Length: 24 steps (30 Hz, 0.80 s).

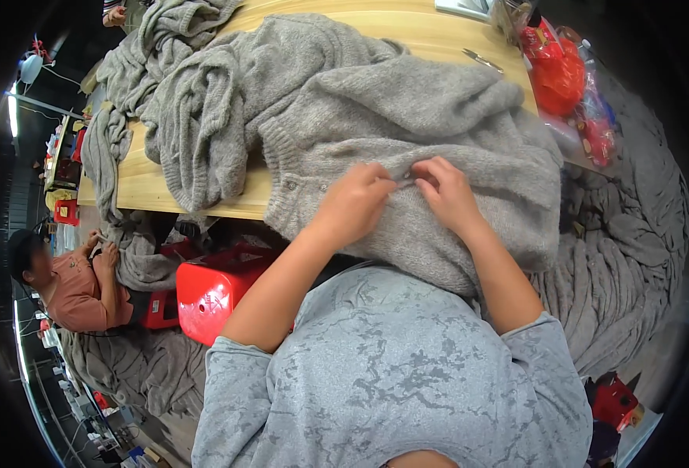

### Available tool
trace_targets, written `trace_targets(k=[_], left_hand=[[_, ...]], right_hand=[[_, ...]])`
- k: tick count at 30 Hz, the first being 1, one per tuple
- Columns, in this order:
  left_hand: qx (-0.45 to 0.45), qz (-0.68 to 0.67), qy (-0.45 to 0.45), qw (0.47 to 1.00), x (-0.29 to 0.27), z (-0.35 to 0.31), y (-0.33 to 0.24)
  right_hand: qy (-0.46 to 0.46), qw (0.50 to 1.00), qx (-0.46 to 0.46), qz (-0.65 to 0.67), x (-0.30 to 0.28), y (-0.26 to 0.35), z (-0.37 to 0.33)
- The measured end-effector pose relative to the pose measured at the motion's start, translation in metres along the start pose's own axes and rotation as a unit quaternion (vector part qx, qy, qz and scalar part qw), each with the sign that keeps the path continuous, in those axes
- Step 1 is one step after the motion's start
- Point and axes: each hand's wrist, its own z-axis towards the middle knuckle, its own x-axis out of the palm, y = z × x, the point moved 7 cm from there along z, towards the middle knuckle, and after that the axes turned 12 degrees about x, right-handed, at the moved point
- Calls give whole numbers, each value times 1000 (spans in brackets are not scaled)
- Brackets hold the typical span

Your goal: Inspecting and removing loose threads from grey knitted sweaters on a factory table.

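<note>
Head view: nearest me, at the lower centre of the frame, is the wearer's patterned shirt (414,351), and just beyond it a grey knit garment (422,242) fills the middle, spread over the counter (430,27) and hanging past its near edge. It looks soft, fuzzy and limp; I'd expect it to stretch and sag rather than slip, with some drag from its bulk. The firmer buttoned band (309,187) seems the best place to take hold, using light fingertips so the loops don't snag.

The left hand (352,204) has its fingers drawn together, seemingly pinching the band. The right hand (447,195) sits close opposite, curled, thumb and forefinger slightly parted at the cloth; I cannot tell whether it grips. The hands are near each other but apart. Farther off, snips (483,61) lie toward the upper right.
</note>
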Motion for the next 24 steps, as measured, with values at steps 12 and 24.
trace_targets(k=[12,24], left_hand=[[3,-45,1,999,26,-10,10],[15,62,-4,998,22,-14,11]], right_hand=[[-7,983,-19,-184,24,11,10],[116,983,141,-1,27,-2,11]])
